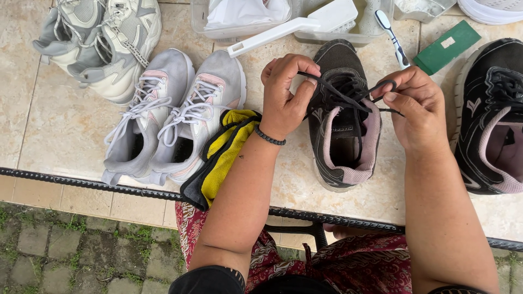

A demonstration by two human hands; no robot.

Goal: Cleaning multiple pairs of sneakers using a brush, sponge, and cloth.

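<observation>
Black sneaker (344, 130) sits centre on the tiled counter (65, 130), toe pointing away so the laces face up. Left hand (286, 98) and right hand (417, 106) each pinch a black lace (332, 90) end, fingers closed, pulling apart for tension. Grey pair (174, 117) parked left, yellow cloth (223, 155) beside.

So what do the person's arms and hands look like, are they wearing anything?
Both arms are bare from the short black sleeves down. The left hand has a thin black beaded bracelet around its wrist. The right hand wears nothing: no bracelet, watch or glove. No rings show on the fingers of either hand.
</observation>
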